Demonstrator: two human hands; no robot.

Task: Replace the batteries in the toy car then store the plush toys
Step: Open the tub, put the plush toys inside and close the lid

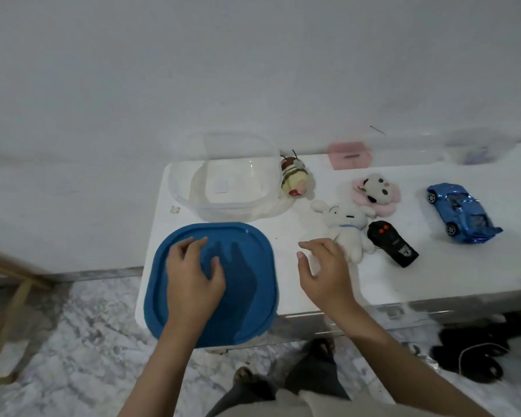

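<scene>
A blue toy car [460, 212] stands at the right of the white table [433, 275]. A black remote [392, 242] lies left of it. Three plush toys lie mid-table: a white rabbit [345, 228], a pink flower plush [376, 191] and a bee plush [295, 177]. The bee plush lies beside a clear tub [226, 188] that has nothing in it. My left hand [193, 275] rests with loosely curled fingers on the tub's blue lid [253, 284] at the table's front left. My right hand [325, 272] hovers relaxed just left of the rabbit, holding nothing.
A pink item [348, 155] and a clear container [472, 150] sit blurred at the table's back edge against the wall. A wooden frame [9, 311] stands on the marble floor at the left. Dark sandals and a cord [472, 353] lie right of my feet.
</scene>
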